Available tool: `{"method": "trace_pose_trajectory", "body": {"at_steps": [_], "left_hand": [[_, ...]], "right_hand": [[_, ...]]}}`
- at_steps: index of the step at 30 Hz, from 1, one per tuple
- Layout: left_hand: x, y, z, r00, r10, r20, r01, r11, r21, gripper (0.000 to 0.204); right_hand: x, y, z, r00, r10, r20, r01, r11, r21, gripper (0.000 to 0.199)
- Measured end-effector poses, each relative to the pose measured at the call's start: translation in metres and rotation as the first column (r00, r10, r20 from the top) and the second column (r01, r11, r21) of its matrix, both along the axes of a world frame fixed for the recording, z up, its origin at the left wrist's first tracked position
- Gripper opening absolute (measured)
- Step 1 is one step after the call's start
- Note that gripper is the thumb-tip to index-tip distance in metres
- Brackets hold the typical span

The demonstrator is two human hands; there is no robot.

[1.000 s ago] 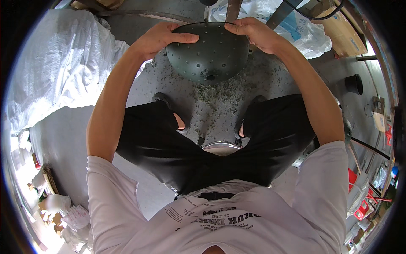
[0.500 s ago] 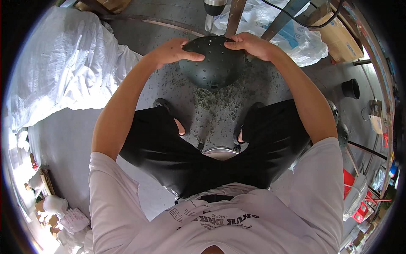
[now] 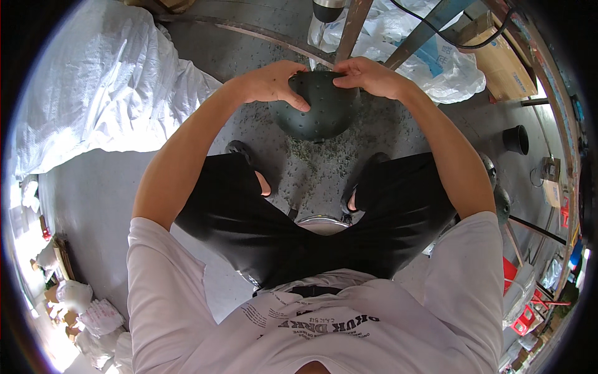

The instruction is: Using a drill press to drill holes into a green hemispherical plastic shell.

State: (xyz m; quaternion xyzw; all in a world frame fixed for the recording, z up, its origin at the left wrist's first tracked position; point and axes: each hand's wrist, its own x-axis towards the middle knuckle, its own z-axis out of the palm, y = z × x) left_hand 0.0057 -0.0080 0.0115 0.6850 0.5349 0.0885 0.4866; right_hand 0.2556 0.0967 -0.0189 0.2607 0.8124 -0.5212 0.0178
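Note:
Both hands grip a dark green dome-shaped shell (image 3: 319,118) dotted with small holes or dimples. My left hand (image 3: 274,84) curls over its upper left side, with the thumb lying across the dome. At the upper right, my right hand (image 3: 370,78) pinches the edge between thumb and fingers. Just past the dome's far edge, a drill chuck (image 3: 327,9) in black and silver points down with a thin bit (image 3: 316,47). Whether the bit touches the shell is hard to see. The fingers under the far rim are mostly hidden.
Dark green shavings (image 3: 305,156) litter the grey floor between my feet. A large white sack (image 3: 106,87) lies left. Metal legs (image 3: 354,31) stand beyond the hands, with a plastic bag (image 3: 448,81), cardboard box (image 3: 504,59) and black cup (image 3: 516,139) to the right.
The dome has moved slightly nearer to me and turned or tilted in both hands. My left hand has shifted right over it, thumb included. Both hands keep their hold.

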Motion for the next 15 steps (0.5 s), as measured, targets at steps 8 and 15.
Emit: {"method": "trace_pose_trajectory", "body": {"at_steps": [8, 15], "left_hand": [[-0.021, -0.004, -0.003, 0.975, 0.187, 0.123, -0.185, 0.982, -0.03, 0.071], [-0.044, -0.002, -0.024, 0.878, 0.346, 0.331, -0.325, 0.938, -0.118, 0.064]], "right_hand": [[0.028, 0.022, -0.029, 0.929, -0.37, 0.019, 0.341, 0.833, -0.436, 0.058], [0.019, 0.003, -0.008, 0.982, -0.151, -0.112, 0.123, 0.966, -0.227, 0.074]]}}
